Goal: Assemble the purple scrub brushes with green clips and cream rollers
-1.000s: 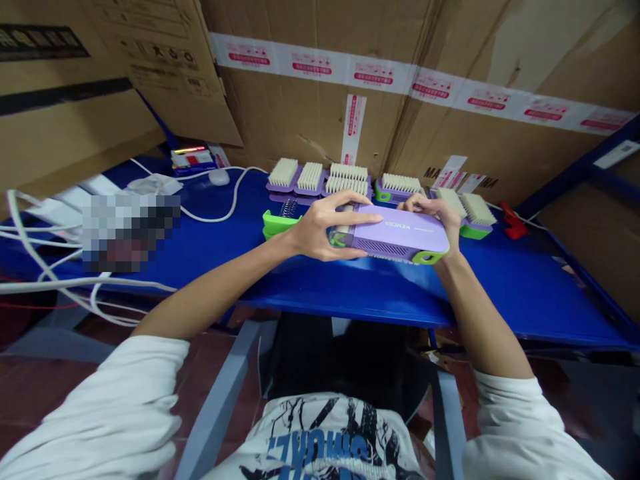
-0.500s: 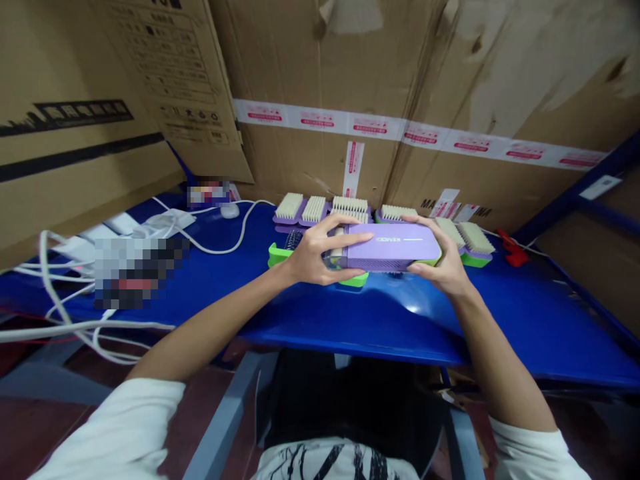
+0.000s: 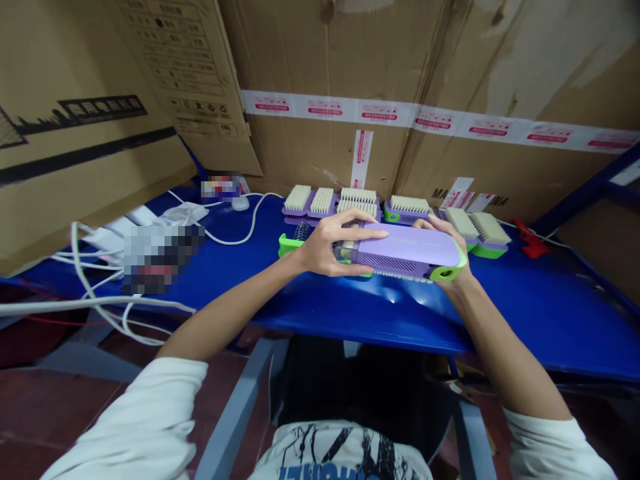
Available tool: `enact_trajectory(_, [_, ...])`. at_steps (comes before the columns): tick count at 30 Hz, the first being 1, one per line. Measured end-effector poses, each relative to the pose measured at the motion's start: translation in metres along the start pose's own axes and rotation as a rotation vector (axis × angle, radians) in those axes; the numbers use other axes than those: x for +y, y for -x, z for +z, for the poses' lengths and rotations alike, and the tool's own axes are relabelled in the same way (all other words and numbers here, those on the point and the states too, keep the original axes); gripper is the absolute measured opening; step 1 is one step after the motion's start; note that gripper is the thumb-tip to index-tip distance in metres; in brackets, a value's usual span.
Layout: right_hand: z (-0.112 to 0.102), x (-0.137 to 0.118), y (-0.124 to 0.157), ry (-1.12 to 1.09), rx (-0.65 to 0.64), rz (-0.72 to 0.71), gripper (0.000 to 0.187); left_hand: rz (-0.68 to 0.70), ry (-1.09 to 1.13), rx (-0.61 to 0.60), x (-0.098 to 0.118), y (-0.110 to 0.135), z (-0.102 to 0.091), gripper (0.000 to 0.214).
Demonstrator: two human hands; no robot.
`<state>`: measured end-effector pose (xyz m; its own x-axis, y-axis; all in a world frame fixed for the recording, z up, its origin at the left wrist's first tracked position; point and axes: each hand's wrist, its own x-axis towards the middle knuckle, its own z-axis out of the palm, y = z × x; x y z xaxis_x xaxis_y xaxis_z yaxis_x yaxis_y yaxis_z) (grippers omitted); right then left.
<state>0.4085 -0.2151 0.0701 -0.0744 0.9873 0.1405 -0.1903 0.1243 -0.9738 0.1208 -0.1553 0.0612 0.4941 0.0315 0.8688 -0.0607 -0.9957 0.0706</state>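
Held level above the blue table is a purple brush [image 3: 410,247] with a green end and pale bristles along its underside. My left hand [image 3: 327,243] grips its left end, thumb below and fingers over the top, around a clear section. Behind and under the green right end, my right hand [image 3: 457,273] is wrapped round the brush; most of its fingers are hidden. A green part [image 3: 289,245] with dark bristles or coils lies just beyond my left wrist, partly covered.
Several purple bristled brush pieces [image 3: 299,198] line the back, before a cardboard wall [image 3: 320,153]. To the right are more brush heads [image 3: 489,230] and a red tool-like object [image 3: 531,240]. White cables [image 3: 120,303] and chargers crowd the left side of the blue table [image 3: 360,313].
The brush has turned in my hands, so its vented side and green end now show more and its lettering less. My right hand has shifted behind and under the end. The camera view has shifted slightly.
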Motion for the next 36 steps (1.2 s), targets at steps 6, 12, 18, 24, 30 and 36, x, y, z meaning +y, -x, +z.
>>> enact_trajectory(6, [-0.002, -0.001, -0.002, 0.044, 0.059, -0.027, 0.030, -0.014, -0.006, -0.032, -0.001, 0.003, 0.001, 0.068])
enact_trajectory(12, [0.009, -0.004, 0.002, 0.015, -0.002, -0.035, 0.027, 0.007, -0.021, -0.069, -0.005, 0.004, 0.000, 0.069])
enact_trajectory(18, [0.017, -0.011, 0.010, -0.032, -0.057, -0.015, 0.025, 0.016, 0.019, -0.107, -0.004, 0.004, 0.000, 0.069])
enact_trajectory(24, [0.017, -0.018, 0.016, -0.005, -0.180, 0.031, 0.019, 0.007, 0.024, -0.147, 0.000, 0.003, 0.000, 0.064])
enact_trajectory(30, [0.014, -0.019, 0.013, 0.039, -0.283, 0.013, 0.025, -0.042, 0.060, -0.144, -0.002, 0.003, 0.000, 0.066])
enact_trajectory(36, [0.011, -0.007, 0.006, 0.076, -0.139, -0.145, 0.032, -0.145, 0.062, -0.119, -0.003, 0.003, -0.001, 0.068])
